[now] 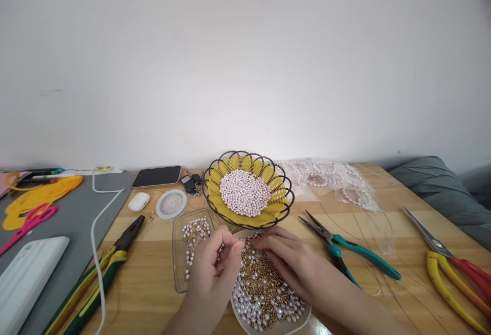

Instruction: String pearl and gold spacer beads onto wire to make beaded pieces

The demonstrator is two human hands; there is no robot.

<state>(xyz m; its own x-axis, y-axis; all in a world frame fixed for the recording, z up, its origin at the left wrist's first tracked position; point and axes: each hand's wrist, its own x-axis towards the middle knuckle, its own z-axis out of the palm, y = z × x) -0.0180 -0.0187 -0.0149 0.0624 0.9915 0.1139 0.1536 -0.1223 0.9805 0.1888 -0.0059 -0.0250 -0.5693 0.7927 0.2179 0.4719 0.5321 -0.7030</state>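
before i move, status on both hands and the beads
Left hand pinched at fingertips, over near edge of the bead dish; right hand reaching into its beads. Yellow basket just beyond, teal pliers to the right.

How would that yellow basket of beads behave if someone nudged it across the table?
The basket looks like stiff woven strands, so it would probably slide without folding. Its wide, flared shape suggests it may resist tipping. The small round beads lie loose in a heap, so they would likely shift or roll.
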